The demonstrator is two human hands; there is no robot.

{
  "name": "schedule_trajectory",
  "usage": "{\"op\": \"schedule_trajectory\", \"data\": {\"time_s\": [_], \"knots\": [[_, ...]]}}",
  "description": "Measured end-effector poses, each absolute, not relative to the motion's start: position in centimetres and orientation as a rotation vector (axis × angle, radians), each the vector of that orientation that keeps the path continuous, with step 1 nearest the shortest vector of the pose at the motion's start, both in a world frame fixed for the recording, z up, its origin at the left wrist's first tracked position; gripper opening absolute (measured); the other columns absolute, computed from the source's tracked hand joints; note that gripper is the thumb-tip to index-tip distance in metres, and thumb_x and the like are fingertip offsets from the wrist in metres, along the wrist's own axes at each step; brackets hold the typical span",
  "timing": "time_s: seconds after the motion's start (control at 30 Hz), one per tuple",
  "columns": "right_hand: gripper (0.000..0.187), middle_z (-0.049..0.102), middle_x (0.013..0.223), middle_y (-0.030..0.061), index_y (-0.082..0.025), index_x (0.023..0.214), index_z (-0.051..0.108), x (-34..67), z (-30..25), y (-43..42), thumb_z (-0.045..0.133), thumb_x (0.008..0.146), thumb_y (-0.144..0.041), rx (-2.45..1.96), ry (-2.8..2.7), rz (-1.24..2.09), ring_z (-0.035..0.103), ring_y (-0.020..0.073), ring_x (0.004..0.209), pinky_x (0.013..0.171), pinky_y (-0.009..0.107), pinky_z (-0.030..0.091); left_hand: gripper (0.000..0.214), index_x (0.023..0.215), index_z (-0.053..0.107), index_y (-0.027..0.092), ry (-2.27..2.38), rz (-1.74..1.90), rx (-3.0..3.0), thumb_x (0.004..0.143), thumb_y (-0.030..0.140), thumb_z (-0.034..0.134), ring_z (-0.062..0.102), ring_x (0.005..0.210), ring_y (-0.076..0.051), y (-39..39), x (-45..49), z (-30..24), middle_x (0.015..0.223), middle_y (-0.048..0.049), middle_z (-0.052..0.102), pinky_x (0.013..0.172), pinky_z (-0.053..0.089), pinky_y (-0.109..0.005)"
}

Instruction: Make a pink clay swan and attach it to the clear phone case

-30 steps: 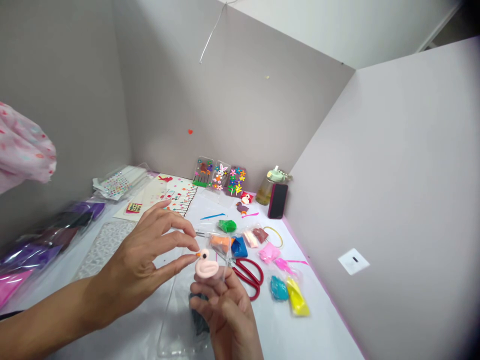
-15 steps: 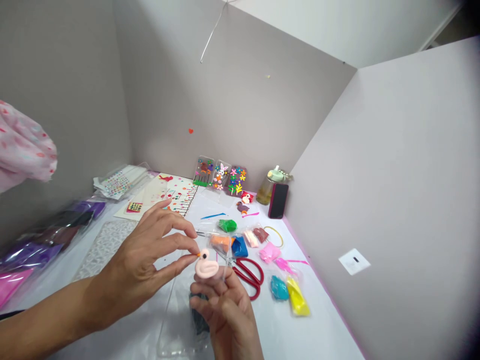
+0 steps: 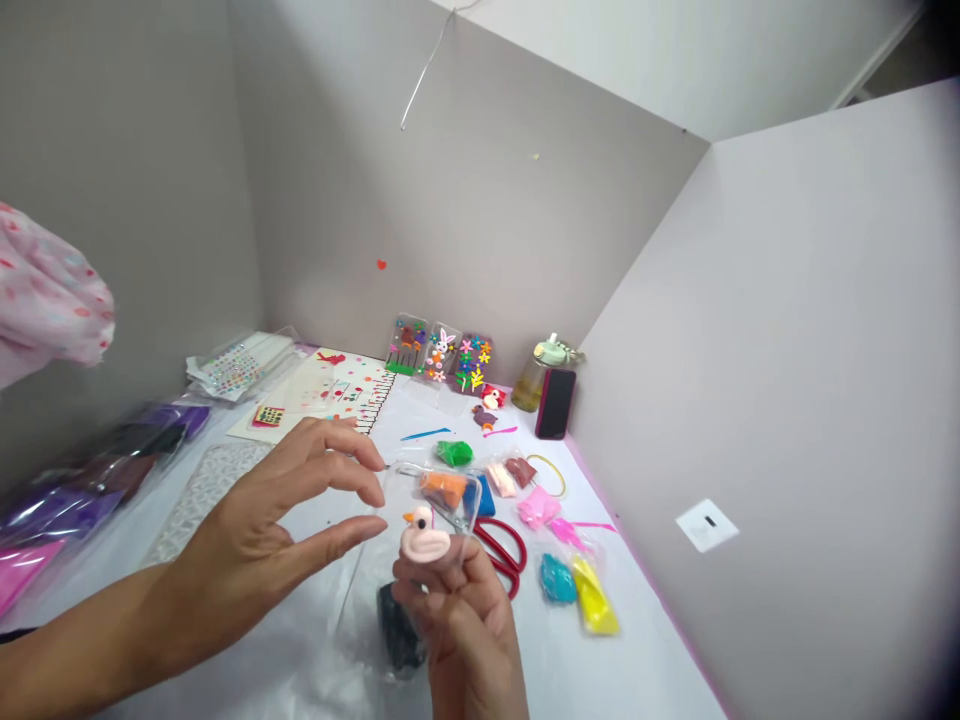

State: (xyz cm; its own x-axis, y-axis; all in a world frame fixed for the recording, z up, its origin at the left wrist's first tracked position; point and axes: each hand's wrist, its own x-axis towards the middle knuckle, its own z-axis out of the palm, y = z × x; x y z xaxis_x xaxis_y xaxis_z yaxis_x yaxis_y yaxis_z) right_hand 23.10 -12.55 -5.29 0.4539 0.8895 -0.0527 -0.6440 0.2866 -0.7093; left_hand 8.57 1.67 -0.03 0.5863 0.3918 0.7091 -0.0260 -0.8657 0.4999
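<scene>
My right hand [image 3: 476,625] grips a clear case [image 3: 476,488], like a phone case, tilted up over the table. On it sits a pale pink clay duck [image 3: 426,545] with an orange beak and a black eye, just above my right fingertips. My left hand [image 3: 262,530] hovers to the left of the duck, thumb and fingers apart, with nothing between them. Below the duck shows a dark packet [image 3: 400,630], partly behind my right fingers. Red-handled scissors [image 3: 504,545] lie just right of the case, their blades partly covered by it.
Clay packets lie about: green [image 3: 454,453], orange [image 3: 442,488], teal [image 3: 557,578], yellow [image 3: 595,597]. Decorated cases [image 3: 441,352] lean on the back wall. A bottle [image 3: 530,385] and phone [image 3: 556,404] stand at the right wall. Plastic packets [image 3: 97,475] are at left.
My left fingers have let go of the duck's beak and drawn back slightly left. The case with the duck has shifted a little right and down in my right hand.
</scene>
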Motion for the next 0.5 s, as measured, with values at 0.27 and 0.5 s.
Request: {"op": "schedule_trajectory", "data": {"time_s": [0.27,0.5], "knots": [[0.023,0.083,0.101,0.0060,-0.025,0.091,0.079,23.4,-6.8,-13.5,0.094,0.077,-0.036,-0.858,-0.521,0.903,0.072,0.0215,0.087,0.084,0.033,0.055,0.019,0.097,0.064,0.032,0.352,1.276,2.251,0.109,0.045,0.055,0.053,0.125,-0.015,-0.4,8.7,0.0,0.115,0.0031,0.060,0.123,0.030,-0.028],[0.019,0.084,0.103,0.0064,-0.026,0.092,0.079,23.7,-7.7,-13.6,0.087,0.086,-0.042,-0.863,-0.679,0.837,0.076,0.0255,0.099,0.093,0.037,0.055,0.025,0.092,0.058,0.032,0.351,1.112,2.119,0.106,0.052,0.058,0.059,0.121,-0.016,-0.7,8.4,0.0,0.108,0.0039,0.068,0.109,0.044,-0.026]]}}
